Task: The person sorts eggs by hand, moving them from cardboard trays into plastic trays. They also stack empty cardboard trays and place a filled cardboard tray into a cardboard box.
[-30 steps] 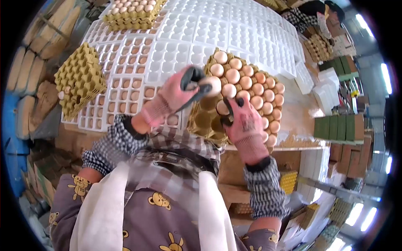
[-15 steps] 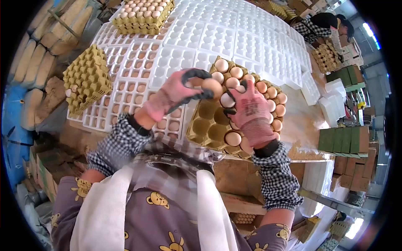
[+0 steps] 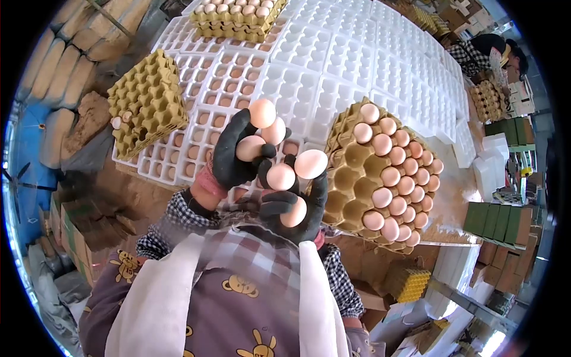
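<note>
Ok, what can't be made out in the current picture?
All in the head view:
- Palm of the left hand: hidden behind the eggs it holds.
- Palm of the right hand: partly covered by its eggs.
- Far egg-tray stack: cut off by the top edge.
- Co-worker: hands too small to read.

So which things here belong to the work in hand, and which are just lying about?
In use:
- left hand, holding three eggs
- right hand, holding three more
- part-filled egg tray
- white trays, some holding eggs

Apparently just lying about:
- green boxes
- stuffed sacks
- yellow tray below the table
</note>
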A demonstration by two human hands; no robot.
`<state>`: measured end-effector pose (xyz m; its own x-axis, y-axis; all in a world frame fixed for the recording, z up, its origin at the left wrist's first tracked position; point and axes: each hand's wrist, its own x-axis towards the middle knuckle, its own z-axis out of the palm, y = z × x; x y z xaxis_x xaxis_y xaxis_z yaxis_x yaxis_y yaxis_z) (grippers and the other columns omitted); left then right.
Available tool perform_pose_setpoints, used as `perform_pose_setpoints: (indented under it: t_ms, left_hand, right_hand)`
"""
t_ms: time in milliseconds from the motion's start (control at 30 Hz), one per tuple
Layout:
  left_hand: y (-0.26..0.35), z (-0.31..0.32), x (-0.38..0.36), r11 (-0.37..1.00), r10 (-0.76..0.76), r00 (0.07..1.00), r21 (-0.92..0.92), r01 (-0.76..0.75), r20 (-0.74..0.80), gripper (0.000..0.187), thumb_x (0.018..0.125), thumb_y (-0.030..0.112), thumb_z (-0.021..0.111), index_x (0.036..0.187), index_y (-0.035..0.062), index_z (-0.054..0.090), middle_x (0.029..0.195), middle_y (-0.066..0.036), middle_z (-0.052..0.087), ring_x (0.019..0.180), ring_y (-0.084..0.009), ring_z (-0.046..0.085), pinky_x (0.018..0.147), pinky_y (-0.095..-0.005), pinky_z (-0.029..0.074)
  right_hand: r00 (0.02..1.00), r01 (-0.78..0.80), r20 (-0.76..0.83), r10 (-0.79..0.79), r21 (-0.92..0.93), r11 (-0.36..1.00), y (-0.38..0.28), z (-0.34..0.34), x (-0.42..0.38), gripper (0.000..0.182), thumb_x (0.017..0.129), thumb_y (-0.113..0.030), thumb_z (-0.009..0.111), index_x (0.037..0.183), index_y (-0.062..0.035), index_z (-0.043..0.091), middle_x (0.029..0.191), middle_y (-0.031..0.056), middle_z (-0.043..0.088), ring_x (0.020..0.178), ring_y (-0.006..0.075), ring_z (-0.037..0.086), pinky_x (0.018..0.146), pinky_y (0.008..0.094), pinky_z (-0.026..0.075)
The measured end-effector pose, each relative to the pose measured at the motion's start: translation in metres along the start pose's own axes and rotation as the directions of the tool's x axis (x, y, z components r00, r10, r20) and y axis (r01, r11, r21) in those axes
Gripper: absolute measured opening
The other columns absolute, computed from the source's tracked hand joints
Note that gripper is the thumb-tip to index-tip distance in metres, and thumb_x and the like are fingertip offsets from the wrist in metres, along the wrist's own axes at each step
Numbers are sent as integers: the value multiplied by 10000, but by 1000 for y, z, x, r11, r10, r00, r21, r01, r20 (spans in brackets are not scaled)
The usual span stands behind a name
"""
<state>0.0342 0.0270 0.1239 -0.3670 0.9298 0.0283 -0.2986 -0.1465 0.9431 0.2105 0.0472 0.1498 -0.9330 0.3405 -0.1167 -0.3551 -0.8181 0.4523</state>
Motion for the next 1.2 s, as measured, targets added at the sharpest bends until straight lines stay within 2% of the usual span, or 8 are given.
perform_pose_setpoints:
  t_ms: [67,133,200,267,533,900,1067,1200]
  left_hand:
    - [-6,-27,1,813,348,929,454,-365,124,458,889,189,652,1300,60,497,1129,-77,590,935,-186,623,769,-286,553]
    - [11,-47,7,639,-493,862,-625,448,114,397,913,163,628,1288,69,537,1075,-62,623,878,-166,640,691,-244,542]
    - [-13,-74,31,935,-215,948,233,269,-233,424,799,165,769,1194,95,633,1008,-42,674,811,-178,639,685,-278,530]
    - [-43,-101,44,474,219,973,880,-36,-78,478,722,188,813,1164,116,648,1037,-75,677,861,-227,642,740,-332,536]
    - [-114,-86,92,164,67,947,933,-321,314,378,747,218,720,1120,268,686,1322,-193,490,1009,-357,630,823,-410,533]
    - [-129,-132,172,609,33,995,788,-91,89,398,763,177,677,1154,110,647,1160,-150,591,1061,-342,580,935,-394,475]
    - [-132,-132,122,723,177,984,677,-135,8,568,721,125,692,1257,40,524,1259,-221,510,1176,-378,500,1002,-411,417]
    - [-133,-112,95,243,32,934,904,-353,356,596,738,149,673,1304,64,504,1381,-198,434,1308,-376,391,1097,-467,322]
  right_hand:
    - [996,67,-49,-69,-42,997,7,-9,12,476,940,-416,527,1277,-80,505,1099,46,546,713,124,486,662,281,437]
    - [986,126,-95,-135,-92,988,8,-24,21,452,941,-389,539,1256,-65,523,1057,49,561,711,124,501,658,281,450]
    - [819,145,-345,-460,-650,746,-8,-54,24,419,943,-347,555,1238,-50,544,962,41,591,724,126,543,647,277,476]
    - [769,89,-290,-570,-834,544,-22,-68,30,390,935,-273,594,1244,-39,547,910,38,627,731,124,582,633,264,489]
    - [248,-44,508,-825,-845,-533,-93,-112,78,451,708,-121,849,1101,-13,655,1015,76,633,899,157,616,718,288,522]
    - [355,-679,399,-845,-511,-526,-162,-82,188,589,671,-263,828,1209,-192,599,1276,125,475,1053,324,599,845,424,525]
    - [204,-350,559,-804,-725,-593,-189,-138,171,545,702,-122,790,1219,-102,619,1194,100,582,1010,260,617,845,378,525]
    - [51,332,248,-968,-918,-218,-171,-111,165,301,870,7,619,1171,12,624,920,58,659,712,101,588,610,260,476]
